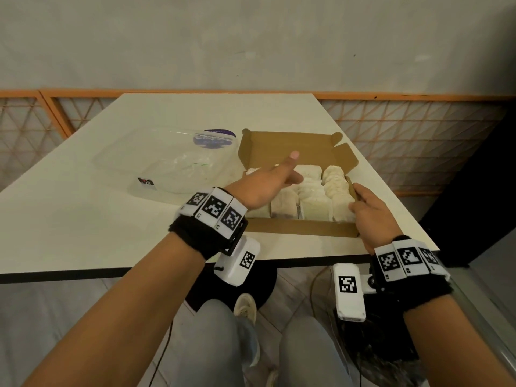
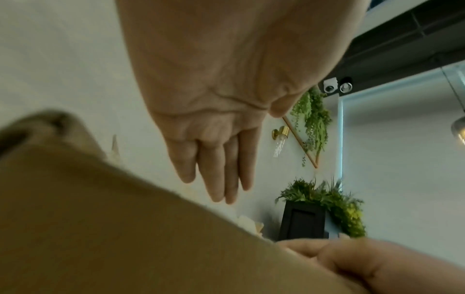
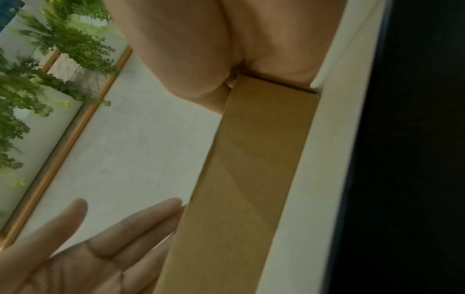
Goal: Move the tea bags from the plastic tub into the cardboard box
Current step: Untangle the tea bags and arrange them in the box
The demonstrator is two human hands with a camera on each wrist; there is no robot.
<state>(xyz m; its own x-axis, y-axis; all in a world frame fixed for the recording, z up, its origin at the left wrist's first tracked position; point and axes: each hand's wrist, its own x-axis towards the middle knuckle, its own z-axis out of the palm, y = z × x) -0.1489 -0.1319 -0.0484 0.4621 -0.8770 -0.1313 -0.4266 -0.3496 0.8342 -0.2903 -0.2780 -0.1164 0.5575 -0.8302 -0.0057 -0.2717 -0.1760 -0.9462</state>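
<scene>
The open cardboard box [image 1: 293,229] lies near the table's front right, its lid flap standing up at the back. Rows of pale tea bags [image 1: 315,208] fill it. My left hand [image 1: 287,170] hovers over the box's left half, fingers straight and thumb raised, holding nothing. My right hand [image 1: 356,198] grips the box's near right corner, thumb inside on the tea bags. In the right wrist view the box wall [image 3: 251,159] sits in the crook of that hand [image 3: 226,49]. The clear plastic tub [image 1: 117,160] stands left of the box; its contents are unclear.
A clear lid with a purple label [image 1: 213,138] lies behind the tub. The white table [image 1: 83,219] ends just in front of the box, its right edge close by. An orange lattice railing [image 1: 418,129] runs behind. My knees are under the table.
</scene>
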